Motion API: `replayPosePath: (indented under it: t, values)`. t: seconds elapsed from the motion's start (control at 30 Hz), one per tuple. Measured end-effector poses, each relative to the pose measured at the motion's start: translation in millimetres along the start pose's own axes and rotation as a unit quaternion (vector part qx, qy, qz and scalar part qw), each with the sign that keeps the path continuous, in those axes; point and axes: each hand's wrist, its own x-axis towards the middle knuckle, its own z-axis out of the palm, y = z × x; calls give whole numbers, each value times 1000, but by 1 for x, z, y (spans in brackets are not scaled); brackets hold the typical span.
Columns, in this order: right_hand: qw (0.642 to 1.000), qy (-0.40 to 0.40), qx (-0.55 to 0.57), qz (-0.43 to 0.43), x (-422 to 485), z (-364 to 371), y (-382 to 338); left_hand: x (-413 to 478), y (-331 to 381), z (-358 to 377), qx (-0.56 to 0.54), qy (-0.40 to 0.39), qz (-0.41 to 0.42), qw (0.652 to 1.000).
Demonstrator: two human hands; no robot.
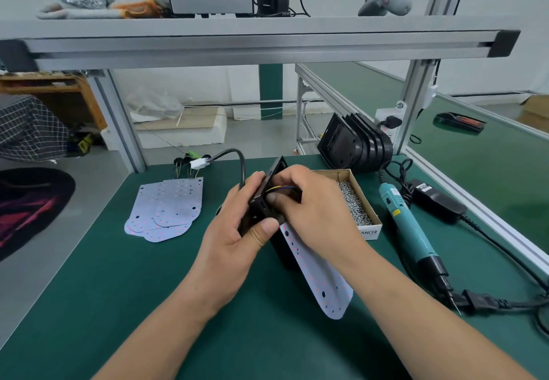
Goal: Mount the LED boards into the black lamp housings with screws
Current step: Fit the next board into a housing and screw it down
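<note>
Two hands are working over the surface [118, 290]: an LED board [320, 278] is hanging lengthwise toward the worker beneath the black lamp housing [263, 203] the left hand [237, 231] is gripping, while the right hand [318, 210]'s fingers [274, 200] are pinching its wires [282, 188].

The screw box [367, 229] label reads, partly hidden, "ANCER".

Looks like a small factory assembly station tbh: green-matted counter [118, 275] under an aluminium extrusion frame [267, 44], conveyor belt [481, 177] alongside, corded electric screwdriver [407, 225], box of screws [335, 174], stack of black housings [356, 142].
</note>
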Motion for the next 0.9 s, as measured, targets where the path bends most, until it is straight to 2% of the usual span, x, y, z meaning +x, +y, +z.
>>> replayPosePath:
  t: [0.1, 0.23, 0.37, 0.5, 0.6, 0.7, 0.8, 0.83, 0.9]
  values:
    - [999, 20, 38, 9, 0, 2, -2, 0, 4, 0, 8, -9, 7, 1000]
    - [995, -8, 101, 17, 2, 1, -3, 0, 5, 3, 10, -6, 12, 1000]
    - [996, -62, 71, 2, 2, -3, -1, -1, 5, 1, -13, -4, -11, 1000]
    - [995, -12, 88, 35, 1, -2, 4, -2, 6, -7, 18, -34, -25, 999]
    - [995, -3, 88, 36, 0, 3, 5, -3, 6, -14, 15, -61, -55, 997]
    - [996, -27, 84, 17, 1, 3, 5, -1, 1, -13, 4, -21, -52, 998]
    - [997, -64, 33, -38, 2, -5, 10, 0, -5, -5, 0, 46, -33, 998]
    - [997, -45, 29, -57, 2, -6, 13, 1, -8, -3, 13, 66, -33, 997]
    - [996, 43, 59, -57, 2, -7, 20, 2, -15, -1, 31, 87, -37, 995]
